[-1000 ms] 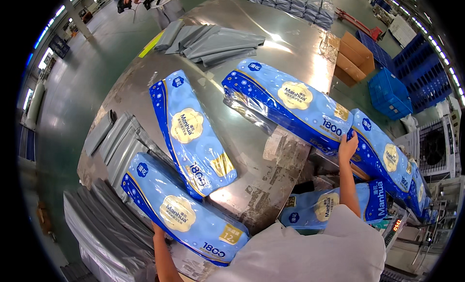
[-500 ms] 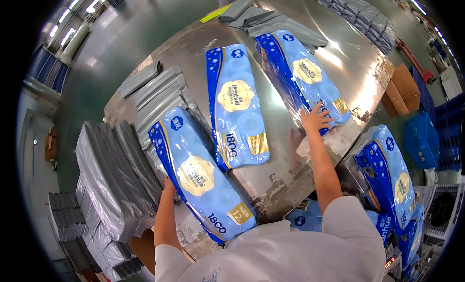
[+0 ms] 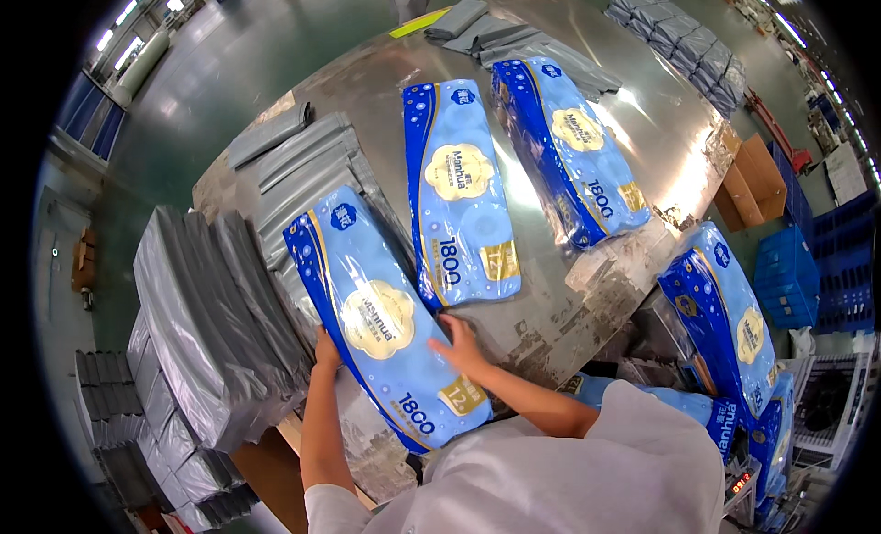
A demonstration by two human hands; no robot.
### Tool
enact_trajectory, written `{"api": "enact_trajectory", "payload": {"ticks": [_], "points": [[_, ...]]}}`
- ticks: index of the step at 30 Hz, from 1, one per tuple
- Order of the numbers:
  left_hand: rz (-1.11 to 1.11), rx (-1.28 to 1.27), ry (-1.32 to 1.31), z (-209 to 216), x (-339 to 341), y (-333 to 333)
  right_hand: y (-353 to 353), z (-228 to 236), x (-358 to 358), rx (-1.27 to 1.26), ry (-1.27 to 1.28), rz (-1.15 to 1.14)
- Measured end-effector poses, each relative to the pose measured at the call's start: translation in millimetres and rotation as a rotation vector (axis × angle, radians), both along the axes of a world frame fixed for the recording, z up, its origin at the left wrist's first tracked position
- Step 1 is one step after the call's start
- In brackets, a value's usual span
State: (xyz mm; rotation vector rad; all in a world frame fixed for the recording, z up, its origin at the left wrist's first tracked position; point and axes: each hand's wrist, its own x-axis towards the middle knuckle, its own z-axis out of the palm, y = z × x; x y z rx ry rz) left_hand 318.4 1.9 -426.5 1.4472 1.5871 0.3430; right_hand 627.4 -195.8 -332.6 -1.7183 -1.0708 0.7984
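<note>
A long blue plastic-wrapped pack of paper rolls (image 3: 367, 268) lies slantwise in front of me, its near end close to my shirt. At its left edge, my left hand (image 3: 327, 349) is closed against the side, with the fingertips partly hidden. My right hand (image 3: 464, 352) grips the opposite edge, its thumb over the top film. Just beyond lies a second blue pack (image 3: 470, 227), near my right fingertips. A third blue pack (image 3: 587, 167) rests farther right, untouched. Flat grey plastic bags (image 3: 307, 162) lie partly under the nearest pack.
The metal table (image 3: 514, 341) has a worn, rounded edge. Stacked grey bags (image 3: 188, 332) stand at the left, and more grey bags (image 3: 523, 43) lie at the far edge. More blue packs (image 3: 720, 314), a cardboard box (image 3: 752, 185) and a blue crate (image 3: 786, 275) are at the right.
My right hand has left the far-right pack and come back to the right edge of the nearest one. My left hand stays at that pack's left edge.
</note>
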Motion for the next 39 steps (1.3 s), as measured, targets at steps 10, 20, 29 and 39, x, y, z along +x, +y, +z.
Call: {"api": "enact_trajectory", "payload": {"ticks": [10, 20, 29, 39], "points": [[-0.007, -0.033, 0.303, 63, 40, -16, 43, -34, 1, -0.160, 0.510, 0.381], [0.129, -0.032, -0.123, -7, -30, 38, -83, 28, -20, -0.358, 0.541, 0.538], [-0.023, 0.111, -0.562, 29, -26, 14, -38, 1, 14, -0.324, 0.401, 0.689], [-0.194, 0.222, -0.480, 9, -31, -45, 53, -43, 40, 0.101, -0.184, -0.104]]}}
